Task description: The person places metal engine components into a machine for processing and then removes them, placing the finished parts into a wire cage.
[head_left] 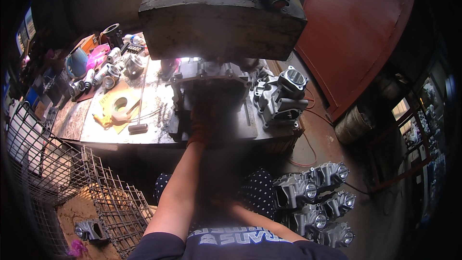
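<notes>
A grey cast metal housing stands on the bench in front of me, its dark hollow side turned toward me. My left hand, in what looks like a reddish-brown glove, reaches up to that hollow. Its fingers are lost in shadow, so I cannot see whether they grip anything. My right hand is low near my lap, dark and blurred, and what it holds, if anything, does not show. Close on the right of the housing sits a stack of silvery cast parts.
A big box-shaped hood hangs over the bench. On the left lie a hammer, a ring and several metal parts. A wire cage stands lower left. Several castings rest at lower right, near a red hose.
</notes>
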